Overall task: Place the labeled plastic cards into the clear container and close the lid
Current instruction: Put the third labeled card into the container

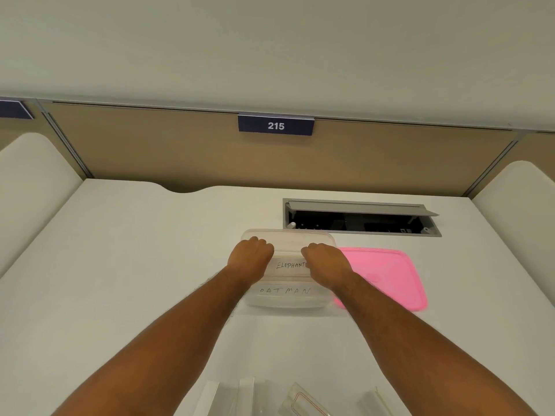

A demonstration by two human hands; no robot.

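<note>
The clear container (288, 271) sits on the white surface (135, 265), near its middle, with the pink lid (387, 274) lying flat just beside it on the right, not yet fitted. Both hands are over the container: the left hand (250, 258) and right hand (326, 262) have their fingers curled downward at either end of a labeled plastic card (290, 265), apparently pinching it; the fingertips are hidden, so the contact itself cannot be confirmed.

Legible writing: the held card reads "ELEPHANT"; a second card (284, 291) nearer the person reads, as far as can be made out, "BATMAN". A dark sign (276, 125) on the partition reads "215".

More clear plastic pieces (297, 400) lie at the near edge.

Handling judgement: the cards look light, thin, stiff and smooth, likely slippery; holding them by the short ends suits. The lid appears flexible, best pressed down around its rim.
</note>
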